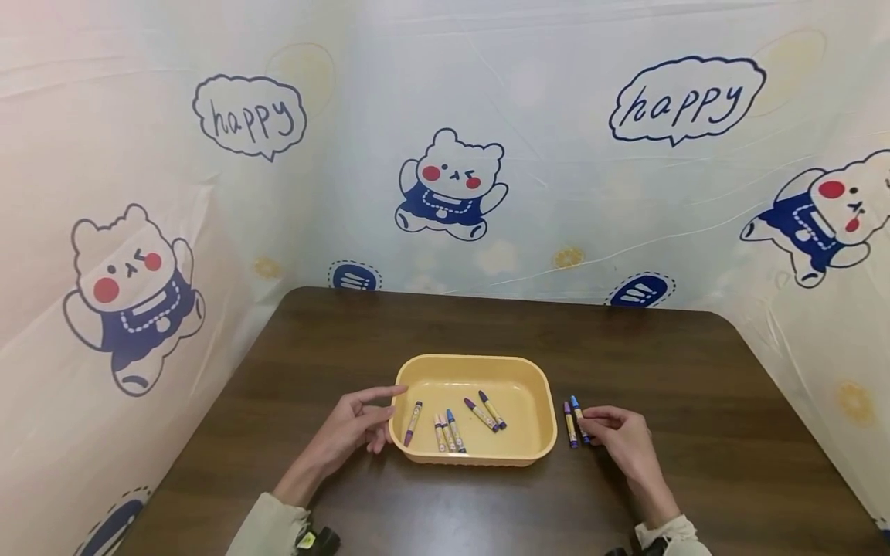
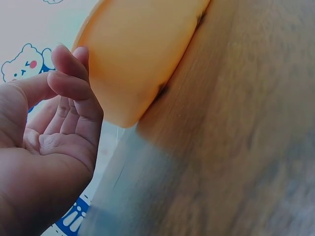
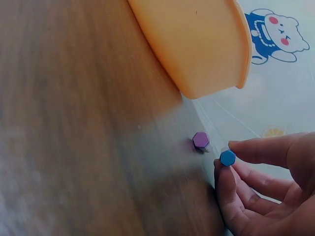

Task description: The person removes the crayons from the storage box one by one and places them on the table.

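Observation:
A yellow plastic basket (image 1: 480, 458) stands on the table, holding several crayons, among them a purple one (image 1: 413, 423) at the left and a blue one (image 1: 455, 431). At the basket's left rim my left hand (image 1: 353, 423) rests with its index finger stretched over the edge and thumb near the outer wall. In the left wrist view its other fingers are loosely bent beside that wall. My right hand (image 1: 622, 440) pinches a blue crayon (image 3: 227, 157) between thumb and fingertips, right of the basket. Just left of this crayon lies another purple crayon (image 1: 570, 425), untouched.
The dark wooden table (image 1: 480, 510) reaches back to a pale printed curtain (image 1: 556, 193) with bear figures, which surrounds it at the back and sides. Further crayons (image 1: 480, 415) lie in the basket's middle, flat on its floor.

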Action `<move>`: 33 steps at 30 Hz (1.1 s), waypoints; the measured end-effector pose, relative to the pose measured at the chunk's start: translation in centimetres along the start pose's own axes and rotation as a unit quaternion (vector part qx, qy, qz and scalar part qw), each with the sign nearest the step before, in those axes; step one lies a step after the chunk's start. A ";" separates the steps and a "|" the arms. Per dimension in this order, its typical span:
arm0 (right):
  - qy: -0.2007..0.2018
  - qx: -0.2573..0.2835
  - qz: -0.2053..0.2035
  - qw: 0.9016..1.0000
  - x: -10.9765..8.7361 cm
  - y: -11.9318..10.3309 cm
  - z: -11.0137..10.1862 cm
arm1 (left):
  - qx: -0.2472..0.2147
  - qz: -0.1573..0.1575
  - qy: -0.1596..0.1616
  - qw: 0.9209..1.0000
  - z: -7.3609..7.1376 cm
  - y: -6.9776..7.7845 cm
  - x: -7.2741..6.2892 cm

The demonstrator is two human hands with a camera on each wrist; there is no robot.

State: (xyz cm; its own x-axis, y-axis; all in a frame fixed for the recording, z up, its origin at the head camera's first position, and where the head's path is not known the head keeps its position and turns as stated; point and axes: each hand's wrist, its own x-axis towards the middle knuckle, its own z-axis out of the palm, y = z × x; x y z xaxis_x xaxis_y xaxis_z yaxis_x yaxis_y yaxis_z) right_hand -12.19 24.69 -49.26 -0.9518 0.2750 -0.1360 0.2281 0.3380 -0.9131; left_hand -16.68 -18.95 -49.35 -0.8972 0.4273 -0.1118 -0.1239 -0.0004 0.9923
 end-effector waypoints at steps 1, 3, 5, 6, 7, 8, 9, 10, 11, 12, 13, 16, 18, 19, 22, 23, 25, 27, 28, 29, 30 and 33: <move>0.001 -0.004 0.000 1.000 0.0 0.0 0.0 | -0.002 -0.001 0.001 1.000 0.0 0.0 0.0; 0.001 -0.006 0.001 1.000 -0.1 -0.1 0.0 | -0.004 -0.004 0.001 1.000 0.1 0.0 0.1; 0.000 -0.007 -0.001 1.000 -0.1 -0.2 0.0 | -0.007 -0.002 -0.002 1.000 0.1 -0.1 0.2; -0.001 -0.007 -0.002 1.000 -0.1 -0.2 0.0 | -0.008 -0.001 -0.005 1.000 0.1 -0.1 0.2; -0.003 -0.008 -0.002 1.000 -0.1 -0.2 0.0 | -0.010 0.001 -0.007 1.000 0.1 -0.1 0.2; -0.004 -0.008 -0.003 1.000 -0.1 -0.3 0.0 | -0.012 0.003 -0.010 1.000 0.1 -0.1 0.3; -0.004 -0.010 -0.004 1.000 -0.1 -0.3 0.0 | -0.013 0.005 -0.011 1.000 0.1 -0.1 0.3; -0.005 -0.013 -0.004 1.000 -0.1 -0.3 0.0 | -0.015 0.007 -0.012 1.000 0.1 0.0 0.3; -0.006 -0.017 -0.004 1.000 -0.1 -0.3 0.0 | -0.016 0.008 -0.012 1.000 0.1 0.0 0.2; -0.008 -0.021 -0.004 1.000 -0.1 -0.3 0.1 | -0.017 0.008 -0.012 1.000 0.0 0.0 0.2; -0.009 -0.024 -0.003 1.000 -0.1 -0.3 0.1 | -0.017 0.008 -0.011 1.000 0.0 0.0 0.2; -0.011 -0.036 -0.004 0.999 -0.2 -0.2 0.2 | -0.019 0.008 -0.010 1.000 0.0 0.0 0.1; -0.014 -0.041 -0.004 0.999 -0.2 -0.2 0.2 | -0.025 0.010 -0.013 1.000 0.0 0.0 0.1; -0.015 -0.043 -0.003 0.999 -0.3 -0.2 0.2 | -0.028 0.011 -0.015 0.999 0.0 -0.1 0.0; -0.018 -0.046 -0.004 0.999 -0.4 -0.1 0.1 | -0.037 0.015 -0.021 0.999 0.0 -0.2 0.1; -0.019 -0.048 -0.004 0.999 -0.5 -0.1 0.0 | -0.041 0.015 -0.023 0.999 0.1 -0.2 0.1; -0.020 -0.047 -0.005 0.999 -0.5 -0.1 0.0 | -0.047 0.015 -0.024 0.998 0.1 -0.2 0.1; -0.020 -0.047 -0.007 0.999 -0.6 -0.1 0.0 | -0.054 0.011 -0.024 0.998 0.1 -0.3 0.1; -0.020 -0.047 -0.008 0.999 -0.6 -0.1 0.0 | -0.056 0.008 -0.023 0.998 0.0 -0.3 0.1; -0.020 -0.047 -0.008 0.999 -0.6 -0.1 0.0 | -0.056 0.006 -0.022 0.998 0.0 -0.3 0.1; -0.020 -0.048 -0.008 0.999 -0.6 0.0 0.0 | -0.056 0.004 -0.021 0.998 0.0 -0.4 0.0; -0.019 -0.046 -0.008 0.999 -0.7 0.1 0.1 | -0.055 0.000 -0.020 0.998 0.0 -0.4 -0.1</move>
State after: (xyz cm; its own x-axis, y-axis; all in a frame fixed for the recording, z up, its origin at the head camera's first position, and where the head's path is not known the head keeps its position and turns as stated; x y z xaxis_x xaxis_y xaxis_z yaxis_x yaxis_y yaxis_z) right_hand -11.53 24.41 -49.27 -0.9622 0.2353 -0.1372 0.2287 0.4242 -0.8762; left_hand -16.51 -18.97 -49.69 -0.8800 0.4629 -0.1066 -0.1708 -0.0989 0.9803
